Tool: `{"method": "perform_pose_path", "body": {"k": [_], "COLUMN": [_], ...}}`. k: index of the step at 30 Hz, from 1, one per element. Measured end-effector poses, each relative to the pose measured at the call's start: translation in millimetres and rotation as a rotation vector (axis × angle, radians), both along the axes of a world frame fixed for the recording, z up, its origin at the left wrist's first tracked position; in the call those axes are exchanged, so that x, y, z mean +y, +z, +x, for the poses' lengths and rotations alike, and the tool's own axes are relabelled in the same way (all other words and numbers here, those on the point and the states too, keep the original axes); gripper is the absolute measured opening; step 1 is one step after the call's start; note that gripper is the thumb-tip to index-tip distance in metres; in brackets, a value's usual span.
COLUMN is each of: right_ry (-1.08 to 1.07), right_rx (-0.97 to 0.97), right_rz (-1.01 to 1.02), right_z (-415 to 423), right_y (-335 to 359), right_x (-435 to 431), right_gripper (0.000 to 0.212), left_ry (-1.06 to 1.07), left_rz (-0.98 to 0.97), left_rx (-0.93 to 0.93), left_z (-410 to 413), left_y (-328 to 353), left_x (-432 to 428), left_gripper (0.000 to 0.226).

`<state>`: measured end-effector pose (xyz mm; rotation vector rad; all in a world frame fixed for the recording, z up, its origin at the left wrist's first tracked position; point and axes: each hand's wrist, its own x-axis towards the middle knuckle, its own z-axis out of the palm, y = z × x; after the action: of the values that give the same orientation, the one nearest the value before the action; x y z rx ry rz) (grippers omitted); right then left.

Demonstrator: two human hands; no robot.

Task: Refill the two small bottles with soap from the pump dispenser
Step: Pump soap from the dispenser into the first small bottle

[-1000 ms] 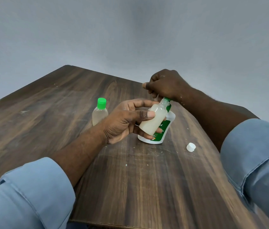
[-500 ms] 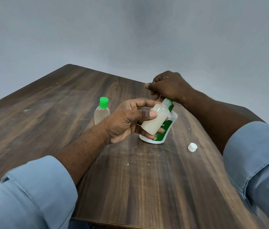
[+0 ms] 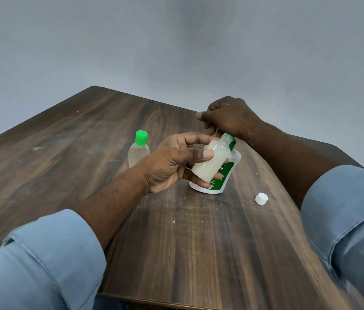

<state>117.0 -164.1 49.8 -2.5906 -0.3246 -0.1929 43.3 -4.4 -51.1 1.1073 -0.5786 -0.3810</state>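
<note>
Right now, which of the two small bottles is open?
The milky bottle gripped in the left hand: its threaded neck is bare, tilted toward the pump dispenser. The other bottle stands apart on the table with its green cap on.

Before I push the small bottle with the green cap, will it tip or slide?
The green-capped bottle stands upright, tall for its base, so a high push would probably tip it. Small and plastic, it is likely light; a low push may slide it.
</note>
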Motion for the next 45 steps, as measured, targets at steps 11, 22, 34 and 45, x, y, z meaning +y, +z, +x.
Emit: {"method": "perform_pose_path", "body": {"k": [11,22,34,45], "right_ry": [-0.002,0.032,-0.004,0.015], "right_rx": [-0.008,-0.024,-0.031,-0.028], "right_rz": [-0.04,-0.134,-0.09,-0.121], "right_z": [1,1,3,4], "right_y": [-1,8,-2,4], "right_x": [0,0,0,1], "right_gripper": [0.035,0.036,0.038,0.037], "left_ry": [0.002,0.013,0.006,0.002], "left_rz": [0.003,0.008,0.013,0.003], "left_rx": [-0.006,-0.008,-0.009,-0.016], "left_z": [-1,1,0,1], "left_y": [0,-1,0,0], "left_x": [0,0,1,1], "left_gripper": [0.04,0.044,0.045,0.044]}}
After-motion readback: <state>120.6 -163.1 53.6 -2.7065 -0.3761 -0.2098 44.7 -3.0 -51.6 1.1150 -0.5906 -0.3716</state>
